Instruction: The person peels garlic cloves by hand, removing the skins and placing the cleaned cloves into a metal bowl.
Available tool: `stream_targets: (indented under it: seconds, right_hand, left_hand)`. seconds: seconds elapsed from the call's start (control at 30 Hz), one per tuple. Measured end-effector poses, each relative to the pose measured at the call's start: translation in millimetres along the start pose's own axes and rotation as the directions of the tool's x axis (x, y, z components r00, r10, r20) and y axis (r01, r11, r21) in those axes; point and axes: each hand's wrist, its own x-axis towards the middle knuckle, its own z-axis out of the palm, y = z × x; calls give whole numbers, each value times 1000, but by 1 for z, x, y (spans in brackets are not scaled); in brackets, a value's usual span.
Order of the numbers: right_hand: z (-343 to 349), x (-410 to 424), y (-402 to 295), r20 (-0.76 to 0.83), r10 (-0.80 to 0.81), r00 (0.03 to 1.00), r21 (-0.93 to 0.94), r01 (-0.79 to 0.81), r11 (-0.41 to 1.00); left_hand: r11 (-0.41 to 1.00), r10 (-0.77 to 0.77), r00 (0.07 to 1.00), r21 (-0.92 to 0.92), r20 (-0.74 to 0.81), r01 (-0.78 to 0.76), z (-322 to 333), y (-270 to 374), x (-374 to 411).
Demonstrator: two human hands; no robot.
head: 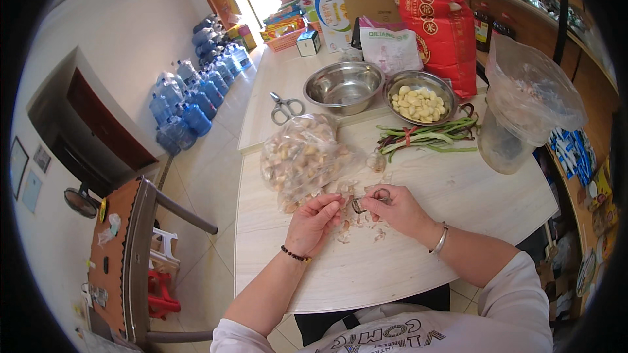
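Note:
Over the wooden tabletop (412, 264), my left hand (316, 218) has thumb and fingertips pinched together. Whatever may be between them is too small or hidden to make out. Close beside it, my right hand (400, 208) grips a small metal tool (359, 205) with a loop at one end and a squarish head facing the left fingertips. Thin papery garlic skins (343, 233) are scattered under both hands. Just beyond my left hand lies a clear plastic bag of unpeeled garlic cloves (309, 157). A steel bowl (450, 89) holds peeled garlic cloves (419, 104).
A garlic bulb (376, 162) and red-tied long beans (422, 135) lie farther back. Scissors (286, 108) are beside an empty steel bowl (343, 89). At right stands a bag-lined clear bin (505, 142); behind are a red rice bag (436, 24) and a carton (328, 7).

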Motion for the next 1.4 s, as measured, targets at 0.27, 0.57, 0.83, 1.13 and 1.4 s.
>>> stream_targets:
  seconds: [0.27, 0.57, 0.83, 1.13, 1.4]
  right_hand:
    - [1, 0, 3, 31, -24, 999, -69, 26, 997]
    - [1, -2, -2, -29, -118, 993, -211, 109, 971]
    - [4, -2, 3, -7, -162, 987, -87, 161, 983]
    - [4, -5, -5, 70, -193, 979, -88, 198, 976]
    - [4, -9, -9, 110, -135, 985, -155, 151, 976]
  left_hand:
    - [974, -97, 994, -201, 48, 104, 7, 3, 1]
    - [992, -58, 998, -110, 35, 61, 13, 3, -1]
    - [998, -41, 999, -54, 5, 42, 11, 5, -2]
    - [999, -30, 999, -18, -10, 30, 17, 4, -5]
    - [1000, 5, 998, -7, 57, -4, 6, -2, -3]
